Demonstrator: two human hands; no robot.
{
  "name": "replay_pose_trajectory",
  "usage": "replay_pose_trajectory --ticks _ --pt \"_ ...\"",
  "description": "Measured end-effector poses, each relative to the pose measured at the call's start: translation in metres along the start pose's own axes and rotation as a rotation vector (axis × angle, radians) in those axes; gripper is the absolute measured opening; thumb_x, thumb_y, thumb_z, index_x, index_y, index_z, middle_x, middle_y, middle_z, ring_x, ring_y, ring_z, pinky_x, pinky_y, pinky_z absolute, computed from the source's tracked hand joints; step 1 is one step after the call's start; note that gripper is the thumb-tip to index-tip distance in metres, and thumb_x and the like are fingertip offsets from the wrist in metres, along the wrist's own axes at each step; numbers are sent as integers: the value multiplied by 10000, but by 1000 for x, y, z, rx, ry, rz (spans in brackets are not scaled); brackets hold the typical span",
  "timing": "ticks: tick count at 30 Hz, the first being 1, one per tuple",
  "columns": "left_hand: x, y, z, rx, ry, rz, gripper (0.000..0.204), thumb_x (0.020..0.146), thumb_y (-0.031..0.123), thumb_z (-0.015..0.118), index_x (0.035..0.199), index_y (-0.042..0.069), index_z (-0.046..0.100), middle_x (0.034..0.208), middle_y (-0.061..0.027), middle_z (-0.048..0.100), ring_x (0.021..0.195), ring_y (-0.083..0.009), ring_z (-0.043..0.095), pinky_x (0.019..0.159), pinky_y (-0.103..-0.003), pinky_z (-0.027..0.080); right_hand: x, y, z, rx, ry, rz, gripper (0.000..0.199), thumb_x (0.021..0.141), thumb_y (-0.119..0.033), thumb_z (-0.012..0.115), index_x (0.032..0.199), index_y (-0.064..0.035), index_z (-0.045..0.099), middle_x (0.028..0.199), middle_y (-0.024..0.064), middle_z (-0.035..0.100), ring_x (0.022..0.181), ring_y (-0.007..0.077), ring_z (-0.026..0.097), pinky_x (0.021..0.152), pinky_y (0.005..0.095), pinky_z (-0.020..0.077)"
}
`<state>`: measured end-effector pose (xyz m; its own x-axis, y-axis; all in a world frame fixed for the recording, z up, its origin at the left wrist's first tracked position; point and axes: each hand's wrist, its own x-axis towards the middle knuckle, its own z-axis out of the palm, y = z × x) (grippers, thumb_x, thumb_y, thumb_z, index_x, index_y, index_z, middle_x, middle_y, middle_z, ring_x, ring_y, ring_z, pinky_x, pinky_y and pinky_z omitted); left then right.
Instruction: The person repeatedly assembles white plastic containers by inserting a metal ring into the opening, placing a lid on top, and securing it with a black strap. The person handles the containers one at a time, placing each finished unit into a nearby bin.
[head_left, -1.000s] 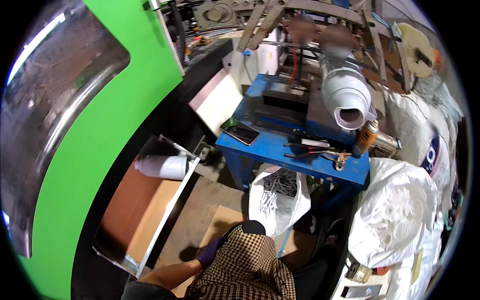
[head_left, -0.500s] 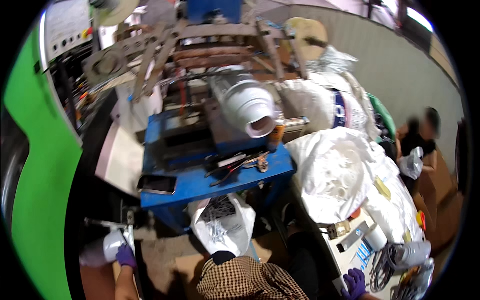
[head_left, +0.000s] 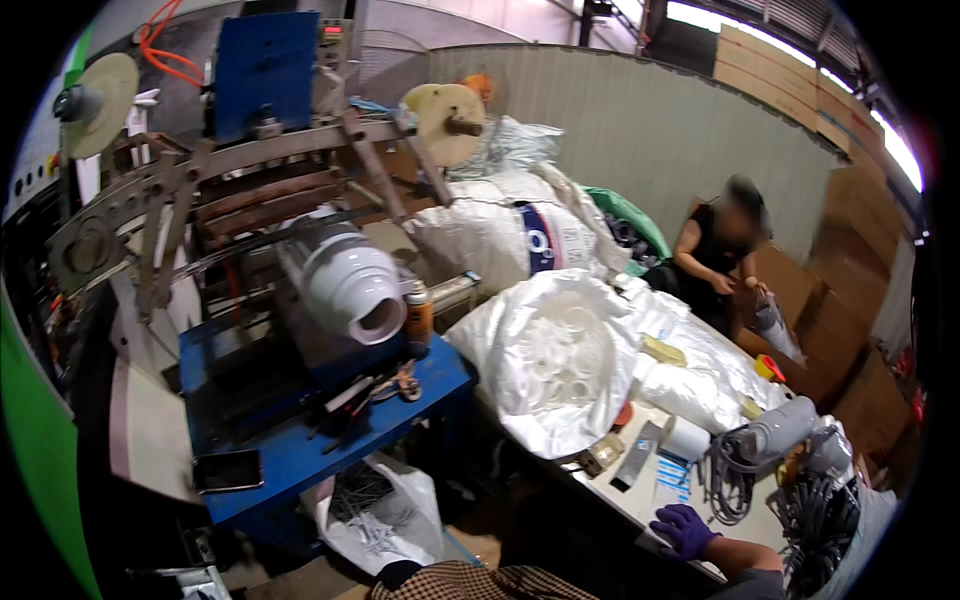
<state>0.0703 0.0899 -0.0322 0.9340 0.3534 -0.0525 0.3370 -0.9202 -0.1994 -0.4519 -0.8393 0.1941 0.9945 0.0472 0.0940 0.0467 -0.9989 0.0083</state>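
Note:
My right hand (head_left: 683,532), in a purple glove, rests on the near edge of the white worktable (head_left: 590,490), fingers spread and nothing visible in them. Just beyond its fingertips lies a sheet of blue and white strips (head_left: 673,482). A white roll (head_left: 686,438) and a long grey block (head_left: 637,455) sit farther back. To the right is a coil of grey cable (head_left: 733,485), beside a clear plastic-wrapped bundle (head_left: 785,430). My left hand is out of the picture.
An open white sack of pale rings (head_left: 570,370) stands at the table's far end. On the left, a blue bench (head_left: 400,410) carries a phone (head_left: 228,471), pliers (head_left: 400,382) and a spray can (head_left: 418,318). A co-worker (head_left: 725,245) sits at the back right holding a bag.
The view has swung to the right. My left hand, earlier beside a white piece at the lower left, has gone out of view. My right hand now shows farther in over the table.

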Motion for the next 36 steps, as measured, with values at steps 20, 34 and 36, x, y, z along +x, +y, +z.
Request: replay_pose_trajectory --ticks 20,34,36 --pt "-128 205 -157 -502 136 273 435 893 375 646 1229 102 603 1110 -91 650 1026 -250 618 840 -427 497 -11 14 -5 225 88 36 666 852 -423 752 1449 -179 585 1431 136 574 1304 355 535 1098 502 423" --pt "-242 135 -154 -628 187 -5 395 872 290 659 1202 79 603 1050 -109 650 984 -255 630 829 -411 516 -16 22 -8 295 172 50 651 802 -394 758 1396 -167 621 1380 116 593 1282 342 532 1068 487 441" --pt "-268 106 -146 -657 204 -90 390 869 278 661 1198 76 603 1042 -111 649 978 -256 632 828 -408 519 -15 23 -1 299 186 55 617 805 -405 762 1364 -172 644 1371 114 599 1269 355 545 1069 492 436"
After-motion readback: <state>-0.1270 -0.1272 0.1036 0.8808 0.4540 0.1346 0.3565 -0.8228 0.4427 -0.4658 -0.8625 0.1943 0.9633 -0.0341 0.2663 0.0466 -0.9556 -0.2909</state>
